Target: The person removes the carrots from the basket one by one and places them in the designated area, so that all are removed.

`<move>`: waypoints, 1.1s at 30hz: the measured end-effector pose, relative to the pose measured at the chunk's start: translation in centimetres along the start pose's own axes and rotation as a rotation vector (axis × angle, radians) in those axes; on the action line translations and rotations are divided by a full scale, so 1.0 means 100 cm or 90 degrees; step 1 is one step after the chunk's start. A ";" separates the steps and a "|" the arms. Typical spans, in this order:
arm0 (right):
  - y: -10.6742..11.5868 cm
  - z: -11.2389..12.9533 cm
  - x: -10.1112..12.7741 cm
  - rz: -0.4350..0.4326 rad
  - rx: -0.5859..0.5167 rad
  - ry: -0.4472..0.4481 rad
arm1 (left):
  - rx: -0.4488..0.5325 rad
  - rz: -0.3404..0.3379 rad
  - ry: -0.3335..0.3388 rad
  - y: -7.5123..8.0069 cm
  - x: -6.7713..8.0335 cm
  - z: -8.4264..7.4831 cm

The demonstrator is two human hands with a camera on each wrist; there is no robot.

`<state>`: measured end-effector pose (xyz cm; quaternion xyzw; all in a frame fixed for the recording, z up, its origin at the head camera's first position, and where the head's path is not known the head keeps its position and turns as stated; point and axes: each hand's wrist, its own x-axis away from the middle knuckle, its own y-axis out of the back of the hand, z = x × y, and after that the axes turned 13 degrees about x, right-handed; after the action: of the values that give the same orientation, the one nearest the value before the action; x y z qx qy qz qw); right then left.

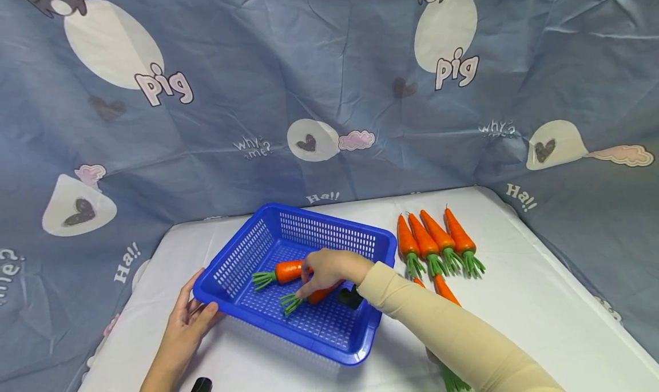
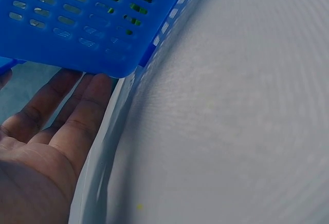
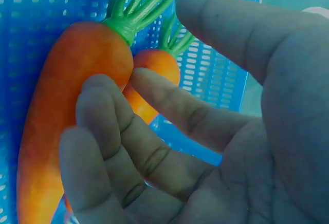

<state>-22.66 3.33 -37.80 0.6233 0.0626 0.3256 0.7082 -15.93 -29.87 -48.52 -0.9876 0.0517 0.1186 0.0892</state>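
- Our right hand (image 1: pixel 329 269) is down inside the blue basket (image 1: pixel 273 325), over two carrots that lie on its floor. We judge the step in hand to be handling the front carrot (image 1: pixel 319 296); whether we are laying it down or taking it up, we cannot tell.
- The right wrist view shows those fingers bent and spread, with the thumb well away from them, beside the greens (image 1: pixel 293 304). Nothing is clasped; the fingertips overlap the front carrot, but we cannot be sure they touch it.
- The back carrot (image 1: pixel 288 271) lies just beyond the front one, its leafy end towards our left and its other end hidden by our hand.
- Our left hand (image 1: pixel 187 320) touches the basket's near left corner, fingers fairly straight and thumb set apart, which we take as steadying it.
- On the white table (image 1: pixel 540 312), right of the basket, four carrots (image 1: pixel 436 230) lie side by side. Nearer us are two more carrots (image 1: pixel 447 289), partly behind our sleeve (image 1: pixel 443 329).
- As we judge it, a lift would call for closing thumb and fingers round the front carrot; a release, for rising clear without catching the greens.
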 end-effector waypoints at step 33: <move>-0.001 -0.026 -0.009 0.011 -0.159 -0.153 | -0.035 -0.019 0.014 0.000 0.000 -0.003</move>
<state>-24.59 5.02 -38.76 0.5656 -0.0691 0.2598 0.7796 -15.86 -29.91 -48.26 -0.9916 0.0350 0.1077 0.0631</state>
